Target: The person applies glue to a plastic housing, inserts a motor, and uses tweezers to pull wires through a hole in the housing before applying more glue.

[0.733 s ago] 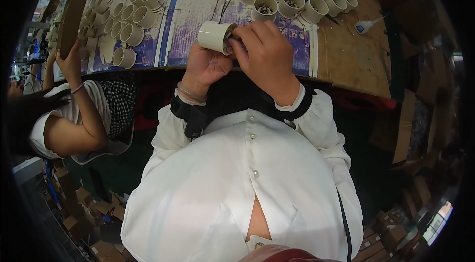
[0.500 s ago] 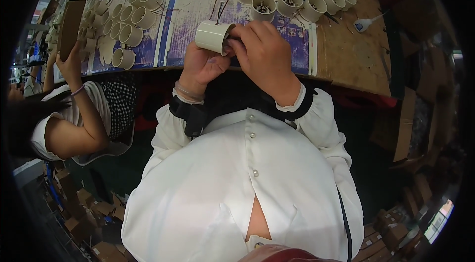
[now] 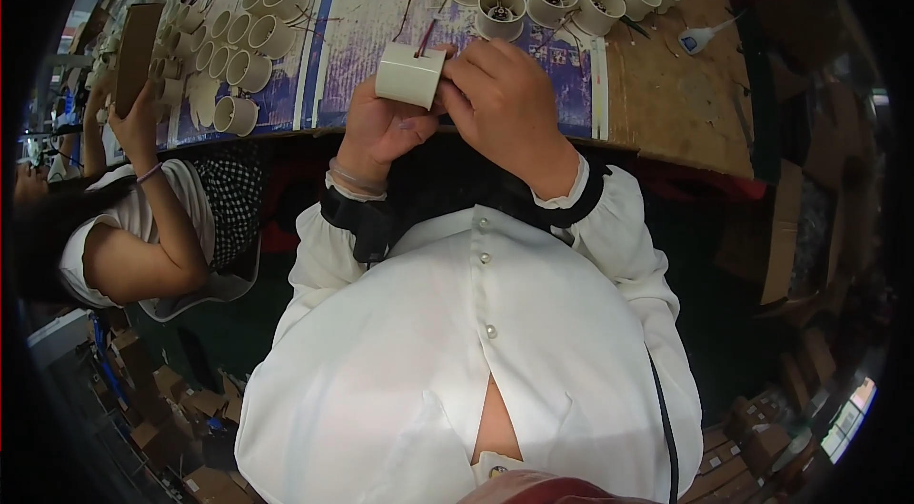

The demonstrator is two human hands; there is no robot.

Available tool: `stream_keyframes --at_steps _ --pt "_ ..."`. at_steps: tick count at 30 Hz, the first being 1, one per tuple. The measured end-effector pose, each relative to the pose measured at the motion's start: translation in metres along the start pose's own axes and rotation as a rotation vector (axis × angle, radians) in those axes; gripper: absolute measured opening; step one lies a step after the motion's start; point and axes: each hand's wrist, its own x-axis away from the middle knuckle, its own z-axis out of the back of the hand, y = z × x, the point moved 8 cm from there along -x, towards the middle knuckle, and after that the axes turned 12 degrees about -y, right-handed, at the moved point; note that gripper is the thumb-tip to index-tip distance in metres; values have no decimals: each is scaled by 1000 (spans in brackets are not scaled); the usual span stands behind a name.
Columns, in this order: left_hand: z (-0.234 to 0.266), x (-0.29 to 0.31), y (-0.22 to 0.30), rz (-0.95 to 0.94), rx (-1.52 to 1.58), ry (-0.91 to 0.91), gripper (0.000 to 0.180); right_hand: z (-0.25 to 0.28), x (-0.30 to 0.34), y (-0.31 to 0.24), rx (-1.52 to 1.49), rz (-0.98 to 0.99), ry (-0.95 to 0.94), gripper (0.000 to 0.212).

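A short off-white cylindrical housing [image 3: 407,76] lies on its side in my left hand [image 3: 388,128], whose fingers cradle it from below and behind. Dark and red wires [image 3: 425,39] stick up from a hole in its wall. My right hand [image 3: 505,99] is at the housing's right end, fingers bent in against the rim. Its fingertips are partly hidden, and whether they pinch a small part there cannot be made out. Just beyond my hands, several like cups [image 3: 501,13] stand upright with dark metal parts and wires inside.
More off-white cups [image 3: 249,71] lie and stand on the table's left. A co-worker's hand [image 3: 135,123] at the far left holds a brown cardboard piece [image 3: 139,57]. A small white bottle with a thin nozzle [image 3: 697,39] lies on the bare brown board [image 3: 657,104] at right.
The housing has turned slightly in my left hand, so its open right end now faces away from view. My right hand stays at that end, its fingers shifted a little.
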Motion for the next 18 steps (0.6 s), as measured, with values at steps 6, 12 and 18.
stream_keyframes --at_steps 6,12,18 --pt "4 10 15 -48 -419 150 44 -6 10 20 -120 8 -140 23" --pt "-10 12 24 -120 -603 219 41 -3 12 43 -560 -248 -192 26" --pt "-17 9 24 -127 -723 249 41 -26 15 50 -815 -333 -195 18"
